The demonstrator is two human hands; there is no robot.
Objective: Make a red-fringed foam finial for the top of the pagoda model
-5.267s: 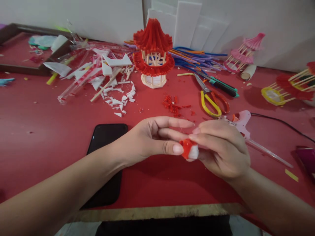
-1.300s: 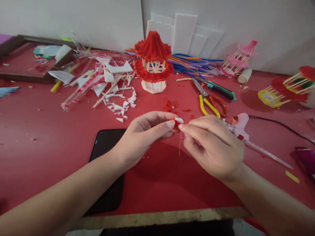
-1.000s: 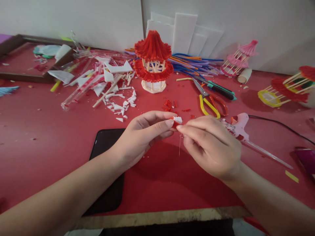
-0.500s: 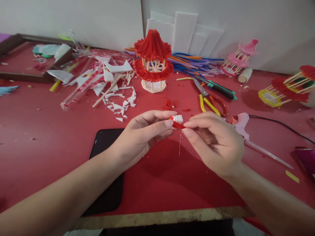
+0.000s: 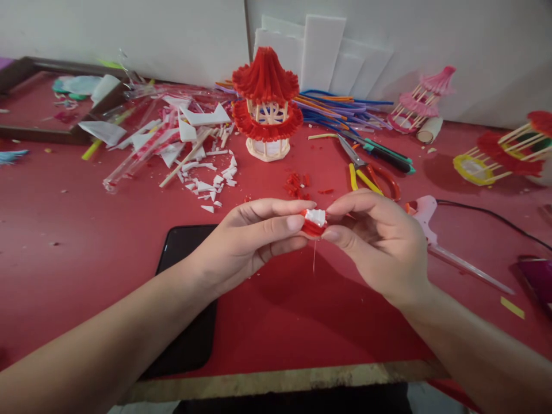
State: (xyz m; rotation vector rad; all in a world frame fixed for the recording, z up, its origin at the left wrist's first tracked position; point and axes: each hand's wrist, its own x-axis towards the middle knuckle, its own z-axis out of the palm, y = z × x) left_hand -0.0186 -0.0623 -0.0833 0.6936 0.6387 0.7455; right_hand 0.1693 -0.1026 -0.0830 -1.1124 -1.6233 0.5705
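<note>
My left hand (image 5: 254, 236) pinches a small white foam piece (image 5: 316, 217) edged with red fuzzy strip (image 5: 313, 228) between thumb and fingers. On the other side, the thumb and forefinger of my right hand (image 5: 382, 247) close on the right edge of the same piece. A thin glue-like thread hangs below it. Short red clippings (image 5: 295, 185) lie just beyond my fingertips. Farther back stands a small pavilion model (image 5: 268, 121) of pale sticks with two red fuzzy roofs. Under my left forearm lies a black phone (image 5: 190, 339), partly hidden.
Scissors (image 5: 354, 154), yellow-handled pliers (image 5: 366, 181) and a pink glue gun (image 5: 425, 221) with its cord lie to the right. White foam scraps (image 5: 207, 184) and plastic wrappers litter the left. Pipe cleaners (image 5: 340, 109) and foam sheets (image 5: 323, 52) are at the back.
The foam piece has turned a little between my fingers, showing more red along its near side. My right thumb and forefinger have spread from a tight pinch to either side of its edge.
</note>
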